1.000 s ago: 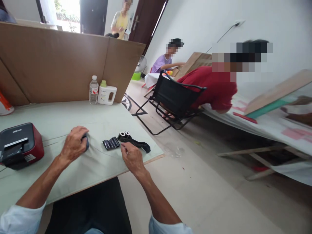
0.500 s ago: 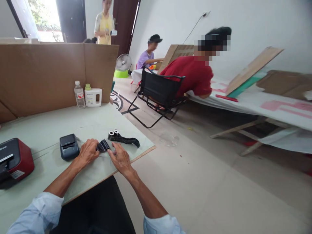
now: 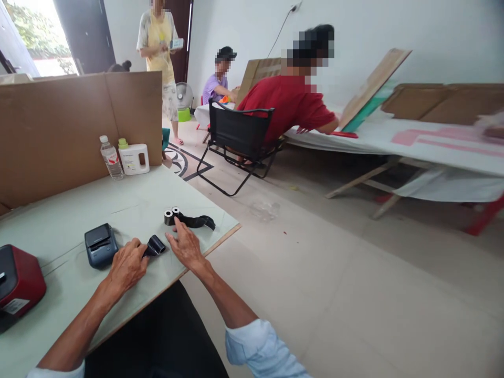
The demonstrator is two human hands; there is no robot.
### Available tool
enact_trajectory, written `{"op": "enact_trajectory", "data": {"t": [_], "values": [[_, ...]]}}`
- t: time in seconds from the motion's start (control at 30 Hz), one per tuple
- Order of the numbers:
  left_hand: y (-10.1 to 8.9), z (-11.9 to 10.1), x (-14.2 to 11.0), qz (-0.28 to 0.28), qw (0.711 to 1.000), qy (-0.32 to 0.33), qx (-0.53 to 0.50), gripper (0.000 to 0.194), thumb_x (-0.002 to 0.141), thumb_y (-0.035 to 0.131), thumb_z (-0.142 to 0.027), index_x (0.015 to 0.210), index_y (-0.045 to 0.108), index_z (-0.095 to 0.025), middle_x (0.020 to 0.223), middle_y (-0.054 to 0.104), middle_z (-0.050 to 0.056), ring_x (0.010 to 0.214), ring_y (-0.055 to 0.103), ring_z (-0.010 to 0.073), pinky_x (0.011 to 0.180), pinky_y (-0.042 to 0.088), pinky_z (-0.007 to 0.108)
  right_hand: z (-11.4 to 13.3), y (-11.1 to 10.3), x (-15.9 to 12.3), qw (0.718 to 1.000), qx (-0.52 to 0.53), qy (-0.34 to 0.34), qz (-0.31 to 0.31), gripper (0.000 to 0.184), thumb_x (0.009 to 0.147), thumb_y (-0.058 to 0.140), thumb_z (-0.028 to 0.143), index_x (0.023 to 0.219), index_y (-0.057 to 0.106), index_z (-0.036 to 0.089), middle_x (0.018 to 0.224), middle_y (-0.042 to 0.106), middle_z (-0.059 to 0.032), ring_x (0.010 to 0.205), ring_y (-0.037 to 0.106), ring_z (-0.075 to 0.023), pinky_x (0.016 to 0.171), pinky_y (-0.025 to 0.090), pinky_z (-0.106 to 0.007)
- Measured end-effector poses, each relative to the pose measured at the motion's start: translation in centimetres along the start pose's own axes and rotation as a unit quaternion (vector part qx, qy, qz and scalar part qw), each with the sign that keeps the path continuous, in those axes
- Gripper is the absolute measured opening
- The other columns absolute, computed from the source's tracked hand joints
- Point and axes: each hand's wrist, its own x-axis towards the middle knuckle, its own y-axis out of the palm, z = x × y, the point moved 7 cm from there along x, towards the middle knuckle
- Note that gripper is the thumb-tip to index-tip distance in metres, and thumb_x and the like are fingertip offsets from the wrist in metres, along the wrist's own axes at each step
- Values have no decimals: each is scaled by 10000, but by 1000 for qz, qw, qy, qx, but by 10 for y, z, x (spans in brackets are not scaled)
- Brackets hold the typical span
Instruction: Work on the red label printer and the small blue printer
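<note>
My left hand (image 3: 128, 265) is closed on one end of a short black ribbon piece (image 3: 156, 245), whose curled wider end points right on the table. A gap separates it from my right hand (image 3: 186, 244), whose fingers are spread with the index finger stretched forward. That fingertip is at a pair of small black ribbon rolls (image 3: 169, 217) with white cores; whether it touches them I cannot tell. From the rolls a loose black strip (image 3: 199, 221) trails to the right. Just left of my left hand sits a dark blue portable printer (image 3: 101, 245).
A red and black machine (image 3: 23, 286) stands at the table's left. At the back are a water bottle (image 3: 112, 160) and a white jug (image 3: 134, 159) before a cardboard screen (image 3: 59, 134). The table edge (image 3: 220, 241) drops to the floor. A person in red (image 3: 275, 105) sits beyond.
My right hand has left the short ribbon piece and moved up to the two rolls. My left hand keeps its hold. The camera view has shifted; the person in red has an arm further forward.
</note>
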Motion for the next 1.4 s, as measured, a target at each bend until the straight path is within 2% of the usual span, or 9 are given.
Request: {"op": "enact_trajectory", "data": {"t": [0.27,0.47,0.6,0.8,0.9,1.07,1.27,1.33,1.4], "values": [[-27,3,32,-3,997,38,-62,535,872,656,-279,1402,637,-206,1482,611,139,1316,628,337,1108,502,444,21,4,-3,994,31,-80,63,270,1055,547,269,1273,700,222,1150,702,-87,1018,703,-210,858,546,-288],[3,0,56,43,988,103,-107,440,797,634,-147,1226,708,-212,1174,721,101,1129,689,286,1005,536,387,19,4,-20,990,64,-91,88,194,938,728,345,1070,730,204,1058,684,-76,993,672,-239,854,538,-342],[-4,10,56,-14,974,89,-208,286,772,669,-181,1047,737,-217,1009,734,54,954,685,244,888,548,369,15,11,-16,969,223,-51,90,222,896,691,254,1109,721,199,945,712,-33,875,667,-199,848,533,-348],[-23,26,45,-56,853,29,-518,288,736,799,-360,938,742,-164,807,738,29,719,653,174,668,544,296,24,16,-5,830,541,57,121,485,794,807,470,1169,693,185,1012,754,-56,878,702,-194,745,556,-303],[-26,31,36,-84,785,-13,-613,448,643,899,-424,966,750,-152,873,765,57,746,684,185,646,565,294,38,9,-7,831,536,54,139,387,747,852,429,1011,752,165,859,749,-31,775,680,-172,721,536,-292],[-25,32,19,-76,729,-13,-680,570,603,966,-457,1043,787,-143,1038,795,105,827,721,203,685,591,298,51,-2,-11,846,518,51,116,297,750,853,426,724,728,158,661,672,0,622,573,-125,625,454,-262],[-18,39,-2,-90,664,-55,-741,606,585,994,-502,1011,774,-132,886,779,75,668,699,153,670,566,284,43,14,-17,749,643,94,130,450,737,872,606,852,720,199,718,661,3,636,573,-136,584,474,-252],[-14,35,-11,-52,672,-52,-737,592,619,967,-548,988,783,-125,768,736,44,582,641,121,628,528,266,39,17,-21,764,624,77,141,477,810,790,653,992,739,215,772,674,-14,650,584,-154,581,498,-273],[-9,30,-21,0,697,-40,-716,560,661,926,-586,938,791,-118,655,672,18,535,585,107,583,477,250,36,7,-24,840,533,7,96,463,857,769,575,1164,737,231,926,711,-50,734,624,-178,651,551,-312]]}}
